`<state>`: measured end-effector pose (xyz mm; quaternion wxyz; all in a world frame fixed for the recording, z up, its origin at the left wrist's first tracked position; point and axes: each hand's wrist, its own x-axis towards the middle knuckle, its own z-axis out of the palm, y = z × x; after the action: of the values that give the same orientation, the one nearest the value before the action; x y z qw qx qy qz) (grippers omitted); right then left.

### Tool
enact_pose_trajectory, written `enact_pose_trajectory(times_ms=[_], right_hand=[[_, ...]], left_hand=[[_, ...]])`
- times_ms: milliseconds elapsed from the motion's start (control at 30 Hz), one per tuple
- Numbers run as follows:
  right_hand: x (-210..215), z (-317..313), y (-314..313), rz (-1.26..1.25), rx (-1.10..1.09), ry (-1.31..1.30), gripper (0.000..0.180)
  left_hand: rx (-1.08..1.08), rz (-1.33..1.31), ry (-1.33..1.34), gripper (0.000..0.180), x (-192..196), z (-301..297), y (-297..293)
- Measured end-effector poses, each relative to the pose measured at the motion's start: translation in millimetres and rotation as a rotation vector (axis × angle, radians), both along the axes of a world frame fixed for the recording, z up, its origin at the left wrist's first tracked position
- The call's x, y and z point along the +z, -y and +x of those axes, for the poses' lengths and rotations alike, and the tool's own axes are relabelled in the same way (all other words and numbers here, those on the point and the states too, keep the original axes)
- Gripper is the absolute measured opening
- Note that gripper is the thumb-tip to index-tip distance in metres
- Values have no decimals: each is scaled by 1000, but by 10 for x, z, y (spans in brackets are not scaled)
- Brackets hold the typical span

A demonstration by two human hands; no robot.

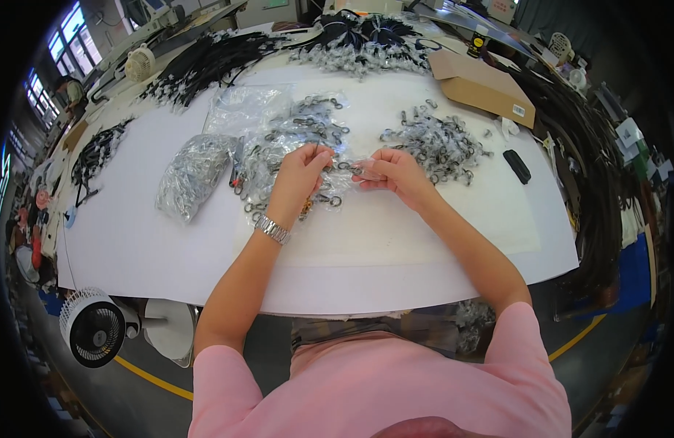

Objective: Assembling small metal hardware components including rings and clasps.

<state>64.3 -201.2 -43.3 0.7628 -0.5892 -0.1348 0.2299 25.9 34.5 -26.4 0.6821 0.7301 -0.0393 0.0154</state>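
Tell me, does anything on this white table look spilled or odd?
Nothing looks plainly wrong. The loose heap of small dark metal pieces with clear plastic beyond the right hand looks untidy, but whether it was spilled, I cannot tell.

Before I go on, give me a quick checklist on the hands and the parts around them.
1. Right hand has a grip: ok, its fingers pinch a wrapped metal piece.
2. Left hand grips the same piece: cannot tell, its fingertips hide the contact.
3. Left hand clear of the middle pile: not ok, it is over it.
4. Right pile apart from the middle one: ok, bare table between.
5. Black object clear of the right forearm: ok.
6. Bulging clear bag sealed: cannot tell.
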Motion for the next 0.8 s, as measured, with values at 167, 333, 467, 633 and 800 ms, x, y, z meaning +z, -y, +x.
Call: enact_pose_trajectory(times_ms=[167,333,467,633,800], right_hand=[[-83,-20,18,254,32,-69,8],[-39,-128,11,43,36,48,15],[191,-264,-2,80,79,-69,18],[219,-253,92,-259,154,106,25],[182,-277,63,-279,149,81,24]], left_hand=[[-89,56,-143,29,58,-58,50],[-100,-65,-126,22,51,-106,131],[-67,1,-96,18,116,-179,168],[-59,261,85,16,265,-254,317],[-45,329,218,20,170,-196,275]])
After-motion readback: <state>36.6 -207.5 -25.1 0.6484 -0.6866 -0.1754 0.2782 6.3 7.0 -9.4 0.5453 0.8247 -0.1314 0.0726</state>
